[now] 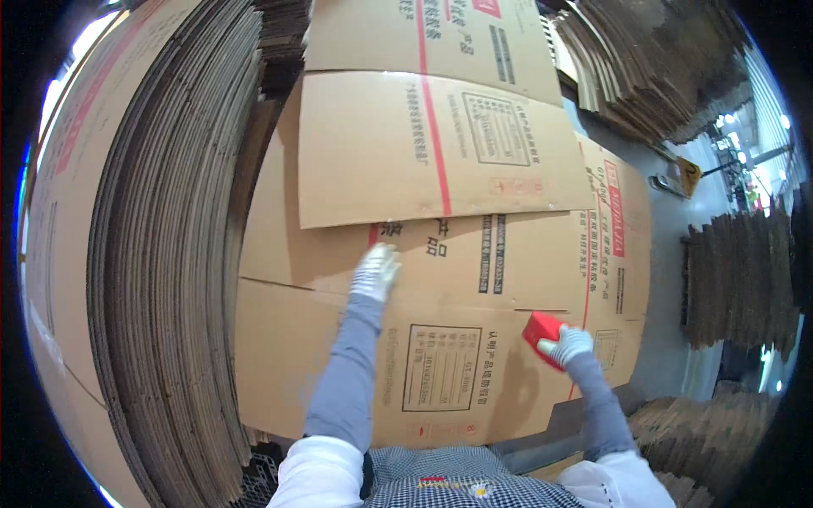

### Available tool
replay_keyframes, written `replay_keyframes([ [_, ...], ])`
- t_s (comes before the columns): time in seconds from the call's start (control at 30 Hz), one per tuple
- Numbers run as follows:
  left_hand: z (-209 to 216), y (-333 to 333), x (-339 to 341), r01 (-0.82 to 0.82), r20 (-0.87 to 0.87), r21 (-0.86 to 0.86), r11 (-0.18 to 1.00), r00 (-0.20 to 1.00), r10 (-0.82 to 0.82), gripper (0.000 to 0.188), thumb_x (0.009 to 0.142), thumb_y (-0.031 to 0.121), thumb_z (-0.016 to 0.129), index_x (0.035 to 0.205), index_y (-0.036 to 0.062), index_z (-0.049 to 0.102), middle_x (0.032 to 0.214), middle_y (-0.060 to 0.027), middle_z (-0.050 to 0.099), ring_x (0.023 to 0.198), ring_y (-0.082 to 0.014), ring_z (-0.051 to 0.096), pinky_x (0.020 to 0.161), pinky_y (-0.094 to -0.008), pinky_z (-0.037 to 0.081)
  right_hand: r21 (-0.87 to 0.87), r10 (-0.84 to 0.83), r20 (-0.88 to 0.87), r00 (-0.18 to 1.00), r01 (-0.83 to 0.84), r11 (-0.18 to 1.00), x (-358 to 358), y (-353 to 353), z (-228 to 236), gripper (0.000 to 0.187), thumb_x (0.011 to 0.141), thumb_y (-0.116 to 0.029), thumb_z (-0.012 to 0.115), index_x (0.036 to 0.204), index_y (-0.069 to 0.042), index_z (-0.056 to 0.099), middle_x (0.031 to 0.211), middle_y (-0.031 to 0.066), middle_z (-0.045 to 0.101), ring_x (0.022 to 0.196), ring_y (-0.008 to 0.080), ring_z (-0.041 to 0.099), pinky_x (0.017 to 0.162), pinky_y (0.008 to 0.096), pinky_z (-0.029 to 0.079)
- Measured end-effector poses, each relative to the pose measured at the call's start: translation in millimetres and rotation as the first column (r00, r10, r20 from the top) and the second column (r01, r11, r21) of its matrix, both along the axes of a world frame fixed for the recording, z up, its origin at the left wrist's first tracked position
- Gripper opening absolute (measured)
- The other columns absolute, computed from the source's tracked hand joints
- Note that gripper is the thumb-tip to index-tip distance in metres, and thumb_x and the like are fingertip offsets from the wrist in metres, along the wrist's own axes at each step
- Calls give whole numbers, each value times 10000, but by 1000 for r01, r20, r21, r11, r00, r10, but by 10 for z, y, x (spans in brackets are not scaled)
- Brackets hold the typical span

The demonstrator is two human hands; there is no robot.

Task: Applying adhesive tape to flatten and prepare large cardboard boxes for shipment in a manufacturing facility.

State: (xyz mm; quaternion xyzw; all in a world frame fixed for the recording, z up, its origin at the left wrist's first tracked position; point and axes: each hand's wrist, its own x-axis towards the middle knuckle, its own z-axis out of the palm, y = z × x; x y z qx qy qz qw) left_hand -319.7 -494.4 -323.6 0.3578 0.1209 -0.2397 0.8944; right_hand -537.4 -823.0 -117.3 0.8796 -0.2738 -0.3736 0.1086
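Note:
My left hand [375, 273], in a white glove, lies on a flat brown cardboard sheet [339, 334], its fingers stretched out just below the near edge of another folded cardboard sheet [364, 152]. That upper sheet overlaps the lower one and carries a red stripe and dark print. A red block-shaped object [539, 327] is in my gloved right hand [567, 345], held over the right part of the lower sheet. My fingers wrap its right side; its exact kind does not show.
A tall stack of cardboard sheets [178, 220] stands close on the left. More cardboard piles lie at the upper right [644, 68], the right side [737, 279] and the lower right [703, 432]. Grey floor [660, 229] shows between them, with a yellow sign [688, 176] farther off.

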Motion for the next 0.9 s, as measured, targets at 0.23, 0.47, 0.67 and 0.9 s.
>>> replay_keyframes([
  [0.23, 181, -1234, 402, -233, -584, -283, 931, 811, 26, 517, 825, 340, 655, 1259, 128, 469, 1228, -93, 514, 1181, -281, 449, 997, -497, 362, 225, -371, -100, 923, 384, 895, -1431, 281, 275, 810, 649, -727, 556, 1023, -11, 616, 979, 225, 633, 942, 325, 616, 829, 395, 477],
  [0.47, 1021, -558, -687, -141, -275, 118, 983, 946, 169, 568, 847, 428, 592, 1284, 97, 441, 1271, -72, 500, 1156, -239, 481, 1001, -495, 359, 192, -625, -109, 773, 634, 749, -2820, -20, 121, 868, 634, -711, 579, 1130, 2, 579, 1070, 239, 604, 1005, 339, 591, 864, 396, 465],
  [0.67, 1561, 1528, -2511, -117, -181, 209, 971, 971, 156, 635, 856, 504, 528, 1295, 56, 429, 1261, -115, 508, 1151, -280, 487, 996, -453, 375, 270, -532, -323, 783, 615, 741, -3956, 219, -291, 859, 619, -754, 541, 1090, -41, 628, 1094, 198, 611, 1037, 317, 584, 892, 385, 451],
  [0.9, 774, 2266, -3962, -317, -677, 76, 945, 680, 282, 686, 815, 604, 509, 1294, 116, 451, 1323, -91, 463, 1182, -309, 450, 1009, -528, 332, 434, -629, -263, 732, 672, 600, -5072, 208, -521, 749, 633, -674, 624, 1059, -58, 653, 1034, 182, 642, 988, 310, 608, 845, 376, 459],
])
